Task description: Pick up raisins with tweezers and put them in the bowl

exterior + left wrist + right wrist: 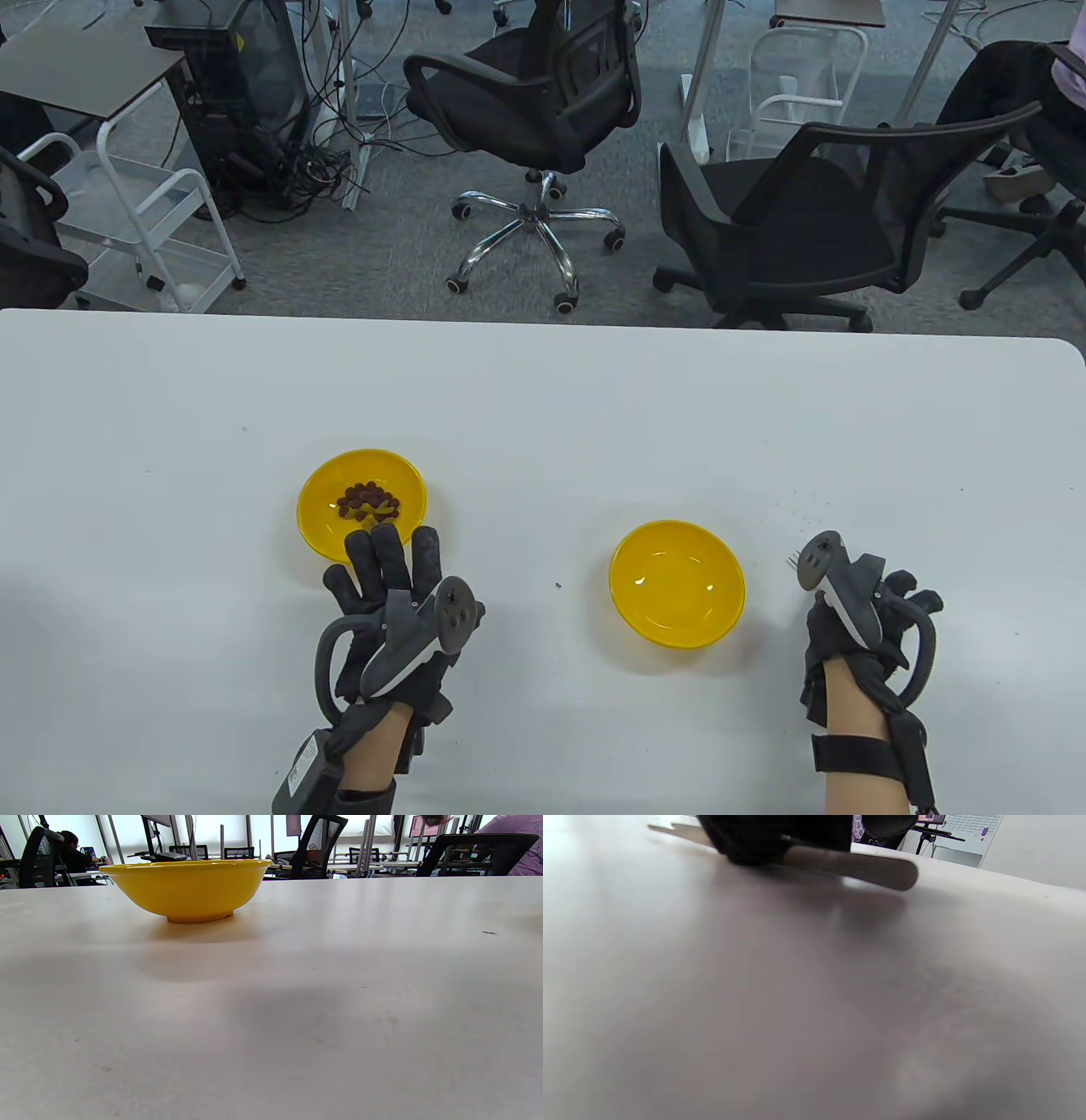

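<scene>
A yellow bowl [316, 509] holding several dark raisins [366, 501] stands left of centre; it also shows in the left wrist view [186, 889]. A second yellow bowl [676, 582] with nothing in it stands to its right. My left hand [388, 562] lies flat on the table with fingers spread, the fingertips at the near rim of the raisin bowl. My right hand [836, 598] is curled on the table right of the second bowl. In the right wrist view its fingers [763, 840] hold metal tweezers [865, 869] low against the table; the tweezers' tip [793, 559] pokes out leftward.
The white table [543, 399] has a few dark specks, one [557, 585] between the bowls. Two black office chairs [543, 102] and white carts stand on the floor beyond the table's far edge.
</scene>
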The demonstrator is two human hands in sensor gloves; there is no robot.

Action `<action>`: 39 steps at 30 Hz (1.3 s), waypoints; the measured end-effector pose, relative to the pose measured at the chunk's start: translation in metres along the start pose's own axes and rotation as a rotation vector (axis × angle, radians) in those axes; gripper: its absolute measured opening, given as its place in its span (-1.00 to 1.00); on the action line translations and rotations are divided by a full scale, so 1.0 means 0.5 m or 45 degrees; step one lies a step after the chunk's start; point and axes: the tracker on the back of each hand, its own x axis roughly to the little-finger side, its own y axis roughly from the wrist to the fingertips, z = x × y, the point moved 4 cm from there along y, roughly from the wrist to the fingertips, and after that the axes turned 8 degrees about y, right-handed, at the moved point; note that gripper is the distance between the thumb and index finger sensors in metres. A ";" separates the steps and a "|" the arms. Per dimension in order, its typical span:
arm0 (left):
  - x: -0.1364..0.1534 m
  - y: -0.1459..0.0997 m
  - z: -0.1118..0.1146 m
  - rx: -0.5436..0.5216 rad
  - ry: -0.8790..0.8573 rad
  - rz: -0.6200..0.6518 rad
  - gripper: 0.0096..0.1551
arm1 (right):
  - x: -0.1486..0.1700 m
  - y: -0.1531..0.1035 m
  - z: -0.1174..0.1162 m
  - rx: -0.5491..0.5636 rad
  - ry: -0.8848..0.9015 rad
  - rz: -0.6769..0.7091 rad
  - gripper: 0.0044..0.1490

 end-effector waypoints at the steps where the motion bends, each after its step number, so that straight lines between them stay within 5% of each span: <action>1: 0.000 0.000 0.000 0.000 0.001 0.000 0.17 | -0.001 0.000 -0.001 -0.006 -0.021 -0.002 -0.36; 9: -0.001 0.001 0.000 0.002 0.006 0.002 0.17 | -0.003 -0.004 0.000 0.024 -0.037 0.024 -0.41; 19: -0.001 0.000 0.000 0.002 0.007 0.000 0.17 | -0.014 -0.050 0.058 0.258 0.115 0.159 -0.42; 29: -0.001 0.003 0.005 0.041 0.035 -0.012 0.19 | -0.080 -0.159 0.138 0.563 0.356 0.575 -0.40; 39: 0.007 0.006 0.010 0.077 0.021 -0.030 0.19 | -0.141 -0.245 0.149 0.552 0.334 0.835 -0.36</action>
